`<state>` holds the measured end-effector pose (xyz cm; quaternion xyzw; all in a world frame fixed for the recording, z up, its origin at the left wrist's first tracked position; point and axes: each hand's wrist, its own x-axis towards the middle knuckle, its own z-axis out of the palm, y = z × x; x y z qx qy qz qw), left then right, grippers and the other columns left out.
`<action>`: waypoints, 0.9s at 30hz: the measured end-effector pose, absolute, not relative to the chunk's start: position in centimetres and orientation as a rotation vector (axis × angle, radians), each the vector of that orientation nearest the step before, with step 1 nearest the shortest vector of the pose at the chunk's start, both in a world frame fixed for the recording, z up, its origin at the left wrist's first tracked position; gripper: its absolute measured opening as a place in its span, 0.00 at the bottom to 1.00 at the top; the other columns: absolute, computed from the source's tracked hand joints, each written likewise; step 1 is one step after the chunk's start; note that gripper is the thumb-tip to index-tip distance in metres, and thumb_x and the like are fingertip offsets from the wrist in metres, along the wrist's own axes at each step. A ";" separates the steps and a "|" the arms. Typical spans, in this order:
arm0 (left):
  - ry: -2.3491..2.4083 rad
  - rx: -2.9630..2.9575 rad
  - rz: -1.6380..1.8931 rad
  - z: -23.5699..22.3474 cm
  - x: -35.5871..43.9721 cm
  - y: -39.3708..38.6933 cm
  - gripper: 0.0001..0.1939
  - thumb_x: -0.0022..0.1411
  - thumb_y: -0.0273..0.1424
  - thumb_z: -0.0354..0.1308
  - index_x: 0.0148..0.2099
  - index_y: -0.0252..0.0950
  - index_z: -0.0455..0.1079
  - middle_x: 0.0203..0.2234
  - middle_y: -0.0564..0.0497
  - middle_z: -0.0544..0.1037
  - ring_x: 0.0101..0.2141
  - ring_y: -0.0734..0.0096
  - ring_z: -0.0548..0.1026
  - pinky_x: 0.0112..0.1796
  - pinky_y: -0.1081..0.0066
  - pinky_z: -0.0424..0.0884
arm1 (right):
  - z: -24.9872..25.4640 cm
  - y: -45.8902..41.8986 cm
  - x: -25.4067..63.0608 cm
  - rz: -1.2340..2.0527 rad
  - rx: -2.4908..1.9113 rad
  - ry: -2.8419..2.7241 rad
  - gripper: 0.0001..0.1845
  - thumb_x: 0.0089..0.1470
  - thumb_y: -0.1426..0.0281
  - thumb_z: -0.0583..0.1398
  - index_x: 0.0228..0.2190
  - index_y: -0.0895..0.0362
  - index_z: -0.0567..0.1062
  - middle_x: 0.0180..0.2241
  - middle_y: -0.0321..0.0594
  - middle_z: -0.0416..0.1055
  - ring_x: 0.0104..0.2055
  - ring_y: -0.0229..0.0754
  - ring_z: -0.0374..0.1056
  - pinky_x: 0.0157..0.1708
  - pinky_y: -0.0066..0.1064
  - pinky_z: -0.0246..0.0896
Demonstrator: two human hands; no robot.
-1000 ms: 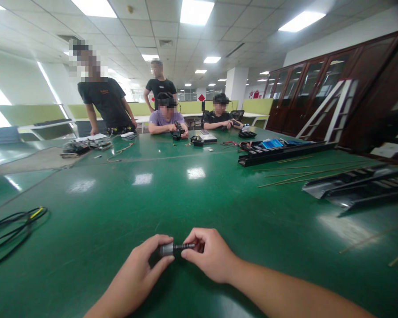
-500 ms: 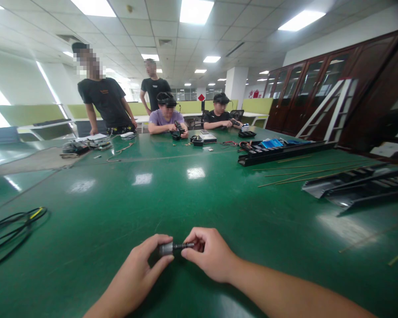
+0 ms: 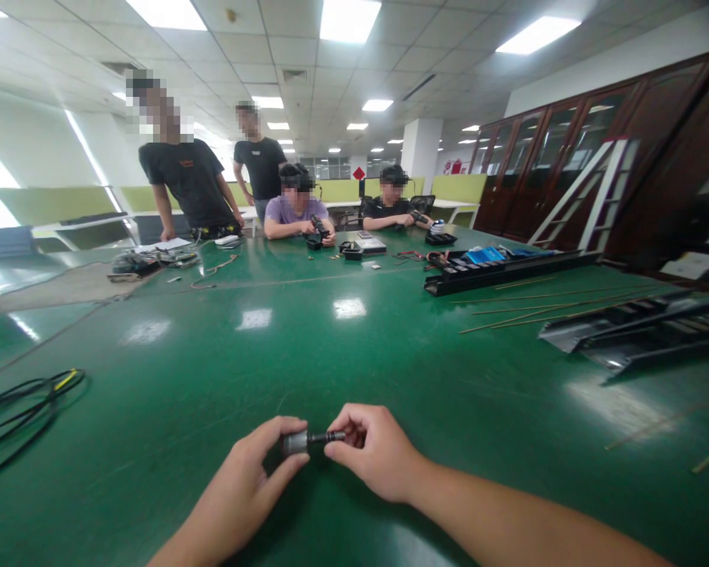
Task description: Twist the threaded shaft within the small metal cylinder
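Note:
Low in the middle of the head view is a small grey metal cylinder with a thin dark shaft [image 3: 296,442], much like a little motor; its exact kind I cannot make out. My left hand [image 3: 254,472] grips the cylinder between thumb and forefinger. From the other side, my right hand [image 3: 378,453] pinches the far end of the shaft, which shows ringed bands near the fingertips. The part lies roughly level, its shaft pointing right. My right hand's other fingers are curled and partly hidden. Both hands are just over the green tabletop [image 3: 307,346].
A coiled black cable [image 3: 29,402] lies at the left. To the right are thin rods [image 3: 525,315], black metal channels [image 3: 638,339] and a long black tray [image 3: 496,276] with blue packets. Across the table two people sit handling dark devices; two others stand. A stepladder [image 3: 608,189] leans by the cabinets.
My hands and the part between them have hardly moved. In the background, one standing person has shifted to the left.

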<state>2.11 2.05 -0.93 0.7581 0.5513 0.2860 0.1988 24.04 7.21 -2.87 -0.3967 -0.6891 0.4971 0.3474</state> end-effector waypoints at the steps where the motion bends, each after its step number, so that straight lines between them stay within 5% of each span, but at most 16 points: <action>1: 1.544 2.124 0.801 -0.9 2.1 2.0 0.13 0.67 0.37 0.57 0.53 0.44 0.71 0.47 0.50 0.79 0.49 0.61 0.77 0.52 0.64 0.72 | -2.9 7.2 24.1 1.292 -1.025 -1.785 0.04 0.47 0.73 0.65 0.29 0.59 0.76 0.22 0.31 0.66 0.25 0.34 0.60 0.26 0.25 0.54; 27: 1.571 2.130 0.818 -1.1 1.7 2.1 0.15 0.66 0.37 0.57 0.54 0.43 0.72 0.48 0.48 0.79 0.50 0.59 0.76 0.53 0.61 0.72 | -2.8 7.3 24.0 1.269 -1.030 -1.784 0.03 0.48 0.73 0.64 0.29 0.59 0.76 0.21 0.31 0.66 0.25 0.34 0.60 0.26 0.25 0.55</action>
